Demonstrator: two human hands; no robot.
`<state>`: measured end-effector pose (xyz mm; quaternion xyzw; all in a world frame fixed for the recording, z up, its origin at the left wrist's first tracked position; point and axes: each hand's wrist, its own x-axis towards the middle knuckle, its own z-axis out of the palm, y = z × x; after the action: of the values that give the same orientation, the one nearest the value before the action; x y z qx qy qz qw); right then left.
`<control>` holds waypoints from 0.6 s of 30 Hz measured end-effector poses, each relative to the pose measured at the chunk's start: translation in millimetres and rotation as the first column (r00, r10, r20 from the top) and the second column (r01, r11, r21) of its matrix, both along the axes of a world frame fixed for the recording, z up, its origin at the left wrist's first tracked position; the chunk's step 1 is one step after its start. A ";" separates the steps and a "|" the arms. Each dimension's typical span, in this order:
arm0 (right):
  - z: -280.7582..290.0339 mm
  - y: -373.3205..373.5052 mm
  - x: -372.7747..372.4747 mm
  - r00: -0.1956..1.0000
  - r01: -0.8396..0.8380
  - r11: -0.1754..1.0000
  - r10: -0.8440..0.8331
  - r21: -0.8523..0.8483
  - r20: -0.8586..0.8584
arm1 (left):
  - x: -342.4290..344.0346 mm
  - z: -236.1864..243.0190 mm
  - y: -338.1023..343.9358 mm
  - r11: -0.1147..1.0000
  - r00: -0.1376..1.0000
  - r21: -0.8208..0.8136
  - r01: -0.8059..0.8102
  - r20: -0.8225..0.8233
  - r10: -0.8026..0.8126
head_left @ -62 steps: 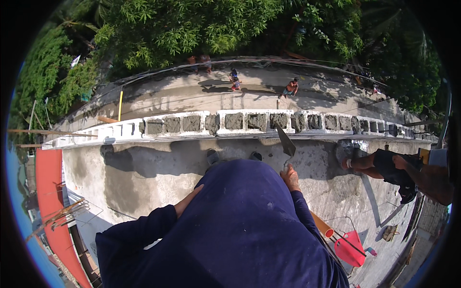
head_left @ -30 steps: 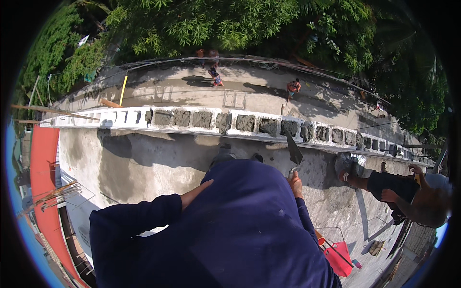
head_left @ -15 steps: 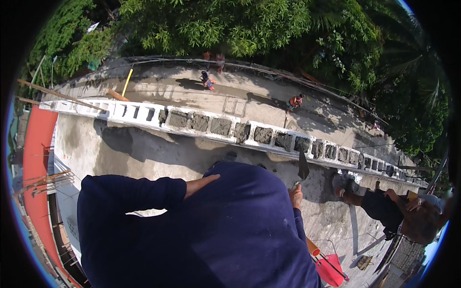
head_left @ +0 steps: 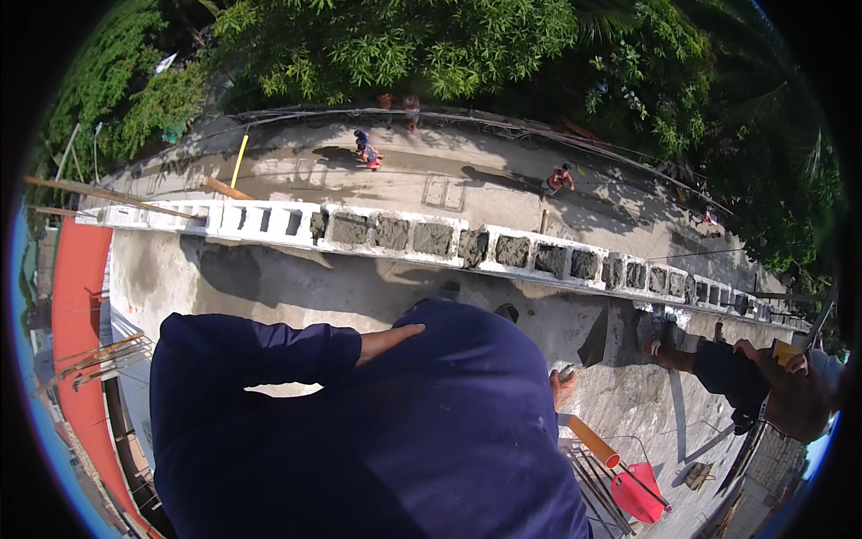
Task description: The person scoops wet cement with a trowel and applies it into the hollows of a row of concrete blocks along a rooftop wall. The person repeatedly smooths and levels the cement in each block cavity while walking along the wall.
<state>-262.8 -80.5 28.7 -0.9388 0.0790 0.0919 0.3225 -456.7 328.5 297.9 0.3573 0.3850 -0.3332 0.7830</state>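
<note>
My left hand (head_left: pixel 391 343) rests against the front of my dark blue shirt (head_left: pixel 404 422), one finger stretched out; the other fingers are hidden. My right hand (head_left: pixel 563 386), low at my right side, is closed round the handle of a trowel. The dark pointed trowel blade (head_left: pixel 594 338) stands out ahead of the hand, over the concrete floor and apart from the wall. Across the view runs a white hollow-block wall (head_left: pixel 467 229). Grey mortar (head_left: pixel 434 238) fills the cells of its middle and right part; cells toward the left are hollow.
At the right, a co-worker in dark shorts (head_left: pixel 729 373) stands by the wall. An orange pipe (head_left: pixel 593 442), metal rods (head_left: pixel 600 490) and a red plastic container (head_left: pixel 637 492) lie behind my right side. Wooden poles (head_left: pixel 117 198) cross the wall's left end. People (head_left: pixel 557 181) walk on the street below.
My right hand and the trowel have drawn back and slightly right, away from the wall. My left hand stays on my shirt. The view has shifted slightly, and people on the street have moved.
</note>
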 end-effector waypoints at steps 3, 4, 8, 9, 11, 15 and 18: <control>-4.3 -30.7 -42.3 0.961 0.227 0.972 -0.213 0.064 -0.175 | 2.8 -6.4 7.6 0.990 0.990 0.016 0.140 0.035 -0.140; -0.1 -37.9 -57.2 0.953 0.194 0.974 -0.216 -0.116 -0.215 | 3.3 -9.0 11.0 0.981 0.972 0.022 0.193 0.130 -0.194; 23.9 -58.2 -119.3 0.860 0.128 0.923 -0.286 -0.363 -0.423 | 10.0 -20.2 22.6 0.745 0.608 0.544 0.387 0.457 -0.650; 23.7 -59.2 -132.5 0.809 0.299 0.872 -0.447 -0.387 -0.381 | 15.8 -25.3 19.3 0.858 0.780 0.362 0.365 0.384 -0.494; 20.5 -65.9 -152.7 0.748 0.365 0.846 -0.515 -0.389 -0.419 | 27.0 -28.2 12.6 0.966 0.967 0.055 0.251 -0.050 -0.248; 1.6 -73.8 -172.6 0.670 0.451 0.812 -0.583 -0.371 -0.459 | 55.2 -11.6 -5.5 0.964 0.945 0.023 0.265 -0.205 -0.255; -7.7 -74.4 -164.8 0.764 0.383 0.871 -0.486 -0.307 -0.425 | 77.3 3.4 -24.1 0.969 0.946 0.006 0.247 -0.219 -0.239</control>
<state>-427.6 -154.9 21.0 -0.8675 0.3831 0.2404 0.2071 -379.4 304.4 301.2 0.3767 0.4267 -0.4576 0.6832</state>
